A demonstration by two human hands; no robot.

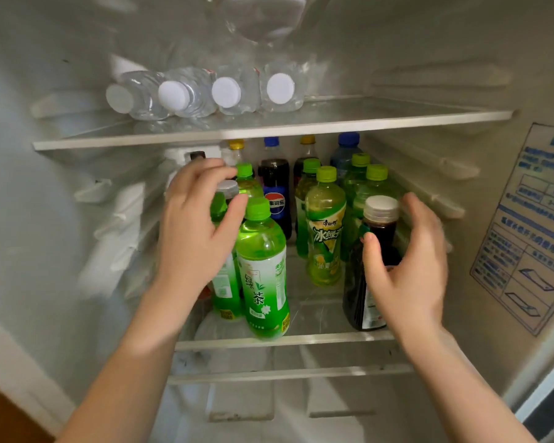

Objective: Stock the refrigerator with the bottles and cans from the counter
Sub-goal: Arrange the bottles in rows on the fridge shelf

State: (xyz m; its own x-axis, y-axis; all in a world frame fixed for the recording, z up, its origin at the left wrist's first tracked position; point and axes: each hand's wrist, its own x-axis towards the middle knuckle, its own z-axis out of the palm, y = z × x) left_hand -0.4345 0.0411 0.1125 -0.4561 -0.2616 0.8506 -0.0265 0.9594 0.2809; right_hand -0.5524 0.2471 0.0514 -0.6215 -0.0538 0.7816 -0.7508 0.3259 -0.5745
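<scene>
Two hands reach into the refrigerator [45,219], both at the middle shelf [285,340]. The left hand [195,231] curls over a white-capped bottle [227,188] near the shelf's left edge, fingers behind it and thumb in front. The right hand [410,266] cups a dark bottle [381,230] at the front right corner. Its thumb touches the bottle and its fingers curve round the far side, but I cannot tell whether it truly grips. The dark bottle stands close to the front edge, so a nudge on letting go could tip it off. A green tea bottle [263,270] stands just beside the left thumb, also at the front edge, and a careless wrist could topple it outward.
</scene>
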